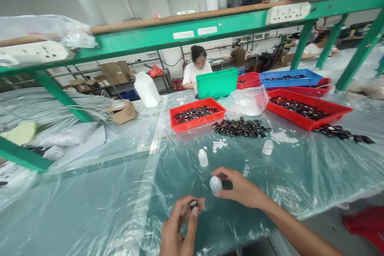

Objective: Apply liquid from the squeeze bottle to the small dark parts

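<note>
My left hand (179, 226) is low in the view, near the table's front edge, its fingertips pinched on a small dark part (193, 204). My right hand (240, 187) sits just to the right and a little farther out, fingers closed round a small white bottle (215, 185). The two hands are close together but apart. Beyond them on the plastic-covered table (120, 200) stand another small white bottle (203, 157) and a white cap-like piece (267, 147). A heap of small dark parts (240, 127) lies farther back.
Red trays (196, 115) (309, 108) hold more dark parts; a green bin (217, 83), a blue tray (289, 77) and a clear bag (248, 101) stand behind. A large white jug (147, 89) and cardboard box (123, 113) are left. Green shelf frame (192, 32) overhead. Other people sit across.
</note>
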`<state>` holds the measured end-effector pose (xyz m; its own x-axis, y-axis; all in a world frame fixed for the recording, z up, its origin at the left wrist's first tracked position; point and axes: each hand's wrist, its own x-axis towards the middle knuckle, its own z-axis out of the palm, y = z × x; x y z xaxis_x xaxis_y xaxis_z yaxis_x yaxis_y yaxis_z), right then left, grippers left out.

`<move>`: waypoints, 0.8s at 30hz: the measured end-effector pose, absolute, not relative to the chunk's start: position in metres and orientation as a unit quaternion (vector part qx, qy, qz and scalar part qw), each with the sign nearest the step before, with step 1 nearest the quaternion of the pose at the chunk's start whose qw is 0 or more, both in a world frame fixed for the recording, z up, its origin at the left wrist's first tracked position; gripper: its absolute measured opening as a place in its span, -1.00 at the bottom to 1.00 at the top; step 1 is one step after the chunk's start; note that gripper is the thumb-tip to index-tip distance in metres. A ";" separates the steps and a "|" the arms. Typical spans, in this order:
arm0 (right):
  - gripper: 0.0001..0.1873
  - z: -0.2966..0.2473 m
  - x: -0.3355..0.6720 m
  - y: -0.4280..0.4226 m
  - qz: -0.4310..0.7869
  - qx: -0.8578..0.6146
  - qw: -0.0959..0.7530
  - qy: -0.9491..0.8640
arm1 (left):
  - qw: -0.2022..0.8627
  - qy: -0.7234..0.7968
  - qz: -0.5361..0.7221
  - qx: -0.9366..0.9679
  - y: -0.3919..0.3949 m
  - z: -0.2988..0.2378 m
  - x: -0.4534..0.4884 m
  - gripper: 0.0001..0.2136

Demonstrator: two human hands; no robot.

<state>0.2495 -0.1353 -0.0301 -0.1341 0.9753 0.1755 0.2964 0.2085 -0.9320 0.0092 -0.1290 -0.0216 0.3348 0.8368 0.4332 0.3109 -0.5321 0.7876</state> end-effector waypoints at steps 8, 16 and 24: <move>-0.54 0.050 0.274 -0.077 0.438 -0.345 0.430 -0.710 | 0.266 0.295 0.513 0.761 -0.045 0.022 0.037 -0.84; -0.70 0.027 0.278 -0.064 0.273 -0.444 0.470 -0.713 | 0.190 0.202 0.535 0.798 -0.005 -0.008 0.051 -0.82; -0.67 0.017 0.286 -0.066 0.215 -0.439 0.453 -0.746 | 0.179 0.187 0.482 0.837 -0.015 -0.015 0.037 -0.53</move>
<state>0.2858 -0.0663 0.0172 -0.2046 0.8490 0.4872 0.4601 0.5227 -0.7177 0.0367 -0.0146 -0.0155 0.4655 0.4858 0.7399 0.1403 -0.8659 0.4802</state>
